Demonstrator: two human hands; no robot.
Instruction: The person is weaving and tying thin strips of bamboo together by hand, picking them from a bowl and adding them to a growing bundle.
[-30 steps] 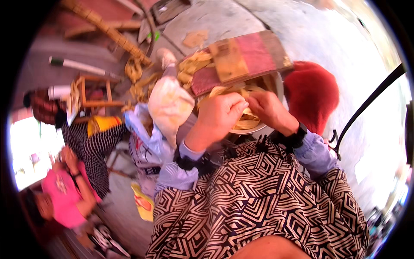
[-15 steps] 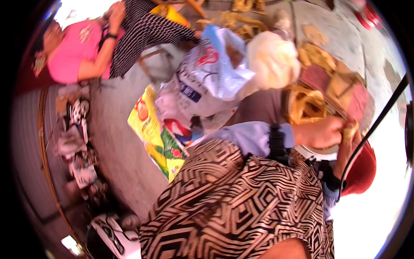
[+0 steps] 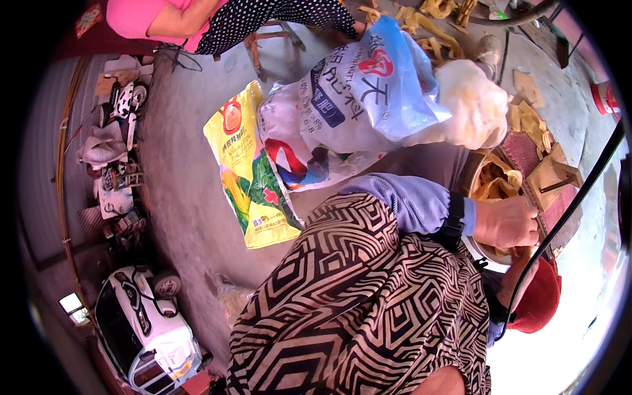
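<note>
My left hand (image 3: 505,224) is closed, its fingers curled at the near edge of a wooden board with a dull red surface (image 3: 523,155). What it pinches, if anything, is hidden. My right hand (image 3: 522,262) sits just below it, fingers mostly hidden behind the left hand and a black cable (image 3: 573,187). Under and beside my hands stands a round bucket (image 3: 473,168) holding yellow-brown strips (image 3: 499,179). A small wooden block with an upright piece (image 3: 553,179) lies on the board, beyond my left hand.
Large white and blue plastic sacks (image 3: 349,99) stand left of the bucket, beside a yellow-green bag (image 3: 253,171). A pale bundle (image 3: 471,105) leans there too. Another person in pink (image 3: 164,20) sits at upper left, near a wooden stool (image 3: 273,39). A white vehicle (image 3: 148,329) is at lower left.
The view has shifted, so the sacks and other person appear farther up. My left hand has moved lower beside the board; the pale piece seen between my hands is now hidden.
</note>
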